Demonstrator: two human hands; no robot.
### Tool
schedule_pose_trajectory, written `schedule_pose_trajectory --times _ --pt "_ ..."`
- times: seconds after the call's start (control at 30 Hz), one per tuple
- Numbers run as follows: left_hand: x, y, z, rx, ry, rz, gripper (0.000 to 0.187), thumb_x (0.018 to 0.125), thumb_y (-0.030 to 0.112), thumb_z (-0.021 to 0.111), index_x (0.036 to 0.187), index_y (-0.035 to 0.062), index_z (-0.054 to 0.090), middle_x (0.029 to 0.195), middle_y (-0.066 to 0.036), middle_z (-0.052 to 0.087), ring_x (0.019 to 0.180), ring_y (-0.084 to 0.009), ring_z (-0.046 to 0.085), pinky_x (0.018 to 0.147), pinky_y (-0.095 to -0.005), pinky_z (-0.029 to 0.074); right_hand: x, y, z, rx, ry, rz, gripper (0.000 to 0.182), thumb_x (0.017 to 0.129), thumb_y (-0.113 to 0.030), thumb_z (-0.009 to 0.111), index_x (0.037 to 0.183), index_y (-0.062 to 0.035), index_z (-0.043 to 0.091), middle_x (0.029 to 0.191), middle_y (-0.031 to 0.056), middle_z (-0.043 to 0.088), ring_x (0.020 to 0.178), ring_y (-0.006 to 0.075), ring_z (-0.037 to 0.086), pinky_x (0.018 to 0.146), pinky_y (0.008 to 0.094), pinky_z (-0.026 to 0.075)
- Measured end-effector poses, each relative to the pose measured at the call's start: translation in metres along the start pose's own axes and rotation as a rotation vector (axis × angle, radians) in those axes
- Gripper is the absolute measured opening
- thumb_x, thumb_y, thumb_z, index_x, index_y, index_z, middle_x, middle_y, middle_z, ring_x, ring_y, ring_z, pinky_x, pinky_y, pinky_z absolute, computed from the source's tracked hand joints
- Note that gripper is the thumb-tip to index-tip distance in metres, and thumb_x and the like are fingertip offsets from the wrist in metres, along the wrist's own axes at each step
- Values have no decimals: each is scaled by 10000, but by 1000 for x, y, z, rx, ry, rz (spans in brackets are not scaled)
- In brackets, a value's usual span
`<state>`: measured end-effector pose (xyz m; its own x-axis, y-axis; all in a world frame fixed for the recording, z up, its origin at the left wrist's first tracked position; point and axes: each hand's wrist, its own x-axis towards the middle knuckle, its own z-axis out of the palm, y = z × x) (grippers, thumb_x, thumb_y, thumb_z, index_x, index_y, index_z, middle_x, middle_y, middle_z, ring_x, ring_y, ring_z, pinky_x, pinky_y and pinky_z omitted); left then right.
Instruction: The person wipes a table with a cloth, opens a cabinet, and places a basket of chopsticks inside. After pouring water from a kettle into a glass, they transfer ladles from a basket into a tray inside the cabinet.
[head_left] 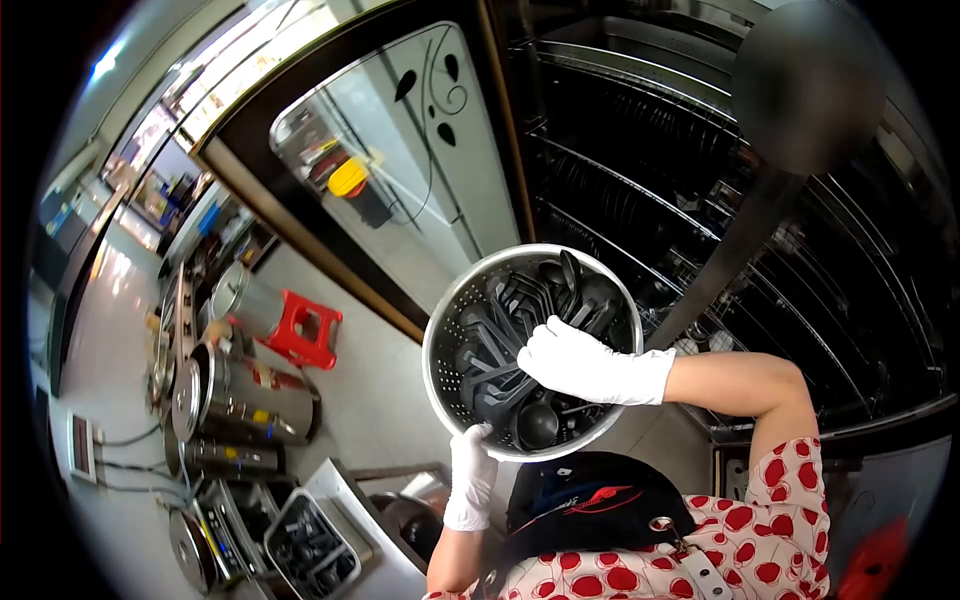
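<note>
A perforated metal colander (pixel 433 385) full of black kitchen utensils (pixel 520 300) is in front of my body. My left hand (pixel 472 480), in a white glove, grips its near left rim. Over the utensils, my gloved right hand (pixel 575 362) has its fingers curled among the handles; what they hold is hidden. A small black ladle (pixel 538 425) lies in the colander near the front rim. Close to the camera, a large blurred ladle (pixel 810 85) rises at upper right, its handle running down behind my right wrist, where its lower end is hidden.
Dark wire racks (pixel 640 180) stand open on the right, beside a glass-panelled cabinet door (pixel 400 140). A red stool (pixel 305 330) and large steel pots (pixel 255 395) are on the left. A tray (pixel 350 570) with black utensils is at lower left.
</note>
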<state>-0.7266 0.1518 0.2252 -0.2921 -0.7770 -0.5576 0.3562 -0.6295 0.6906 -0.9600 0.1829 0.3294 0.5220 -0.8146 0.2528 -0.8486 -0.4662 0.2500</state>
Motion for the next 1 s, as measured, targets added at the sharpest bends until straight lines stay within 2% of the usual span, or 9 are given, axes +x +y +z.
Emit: schedule_pose_trajectory --times 0.2,0.3,0.37,0.5,0.6,0.83,0.87,0.9,1.0 --pt "72 57 36 115 -117 -33 282 723 -52 497 998 -73 558 901 -153 620 816 -298 627 790 -393 534 29 51 -15 -92 -34 119 174 765 -122 565 912 -30 554 757 56 538 755 193 520 739 316 414" --pt "100 88 55 191 -123 -32 230 747 -36 487 951 -63 590 874 -127 633 765 -264 622 719 -353 529 52 80 -11 -71 -126 366 140 763 -134 581 873 -53 549 765 47 560 752 183 546 701 311 410" --pt "115 103 61 383 -176 87 186 764 -1 525 923 -87 569 781 -144 604 653 -259 603 568 -364 498 63 92 -11 -58 -15 452 239 664 -77 616 882 -34 529 752 62 535 719 201 529 659 307 404" --pt "148 120 83 252 -220 10 197 761 15 536 931 -72 586 791 -130 609 669 -250 603 582 -356 503 83 119 -23 -168 34 520 218 685 -83 604 884 -43 526 752 60 530 725 193 524 675 303 409" --pt "166 126 94 350 -284 -14 245 754 24 541 973 -70 594 844 -126 630 710 -240 614 628 -331 502 90 152 -52 -381 34 582 150 733 -114 576 867 -65 527 727 40 532 706 175 524 674 299 410" --pt "199 115 119 272 -273 -104 245 748 -6 536 981 -71 577 848 -137 618 701 -261 616 591 -347 509 71 308 -111 -716 180 711 127 738 -77 570 852 -39 527 719 76 582 697 229 580 649 338 432" --pt "200 113 126 236 -267 -73 262 743 -14 537 998 -68 567 830 -132 609 662 -264 608 553 -354 504 66 336 -114 -701 145 793 264 622 41 571 868 -21 498 725 91 561 721 262 570 659 347 429" --pt "201 113 131 232 -267 -85 265 740 -19 537 999 -65 563 825 -131 605 645 -263 602 521 -355 495 60 360 -122 -775 106 804 156 711 -41 572 863 -21 547 712 109 627 697 258 635 638 365 482" --pt "207 111 148 223 -254 -81 246 734 -28 536 977 -51 567 810 -123 602 629 -255 600 501 -348 490 53 427 -122 -643 18 1092 297 685 25 554 981 12 540 848 191 648 801 327 649 678 431 508"
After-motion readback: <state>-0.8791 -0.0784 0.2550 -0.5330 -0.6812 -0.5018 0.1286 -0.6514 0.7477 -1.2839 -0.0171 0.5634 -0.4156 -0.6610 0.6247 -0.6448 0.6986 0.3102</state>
